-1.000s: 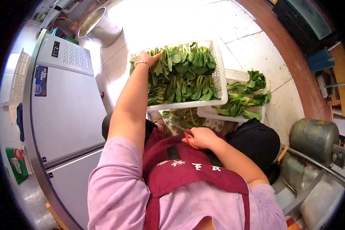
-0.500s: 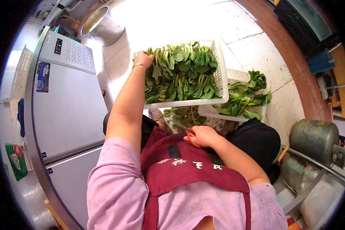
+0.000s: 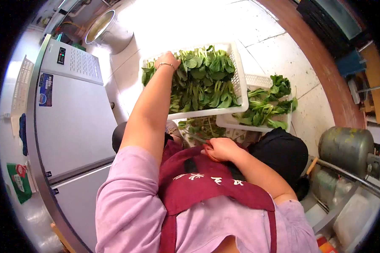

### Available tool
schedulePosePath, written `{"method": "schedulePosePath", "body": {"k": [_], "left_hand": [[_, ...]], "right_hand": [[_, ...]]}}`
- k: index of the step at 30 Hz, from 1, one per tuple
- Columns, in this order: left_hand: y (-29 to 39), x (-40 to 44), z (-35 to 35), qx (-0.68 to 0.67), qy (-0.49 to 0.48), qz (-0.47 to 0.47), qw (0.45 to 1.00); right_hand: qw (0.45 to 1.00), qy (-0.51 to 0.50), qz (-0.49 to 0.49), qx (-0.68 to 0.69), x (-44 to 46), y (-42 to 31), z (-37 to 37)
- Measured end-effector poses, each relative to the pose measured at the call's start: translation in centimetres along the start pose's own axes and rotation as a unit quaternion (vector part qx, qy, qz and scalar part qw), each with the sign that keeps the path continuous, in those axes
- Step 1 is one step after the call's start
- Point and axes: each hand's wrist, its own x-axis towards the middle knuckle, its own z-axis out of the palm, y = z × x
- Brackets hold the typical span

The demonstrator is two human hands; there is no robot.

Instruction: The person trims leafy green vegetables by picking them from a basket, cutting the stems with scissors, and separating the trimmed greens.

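Leafy greens [image 3: 206,65] lie in rows in a large white crate [image 3: 243,84]. My left hand [image 3: 168,60] is closed at the upper left part of the crate, with its fingers curled round some greens; the fingertips are partly hidden. My right hand [image 3: 224,149] rests over my lap, closed on the red handles of a pair of scissors [image 3: 210,154], whose blades point up and left. More greens [image 3: 261,110] fill a smaller white basket [image 3: 240,125] to the right. Loose leaves and trimmings [image 3: 204,126] lie just below the large crate.
A white freezer [image 3: 74,122] stands along the left side. There is a metal pot [image 3: 112,33] on the floor at the upper left. On the right are a gas cylinder [image 3: 346,152] and a metal rack [image 3: 354,179]. My knee [image 3: 280,152] is below the small basket.
My left hand first closed at the left of the crate, with its thumb no longer spread, and then moved right over the greens. My right hand has stayed almost still with the scissors.
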Motion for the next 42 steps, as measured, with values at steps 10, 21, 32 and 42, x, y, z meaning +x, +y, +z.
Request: {"method": "schedulePosePath", "body": {"k": [10,21,32,42], "left_hand": [[-2.9,3.1,0.8,-0.056,-0.025,-0.005,0.998],[-8.8,-3.1,2.8,-0.632,0.035,0.146,0.760],[-11.0,-10.9,2.3,-0.893,-0.184,0.133,0.388],[-8.3,-20.4,1.5,-0.672,-0.223,0.140,0.692]], "right_hand": [[1.000,0.019,-0.015,0.005,-0.1,0.0,0.0],[1.000,0.014,-0.008,-0.018,0.3,0.3,1.2],[0.995,0.029,0.009,0.100,0.6,0.4,0.3],[0.964,0.088,-0.005,0.250,0.5,0.7,0.0]]}}
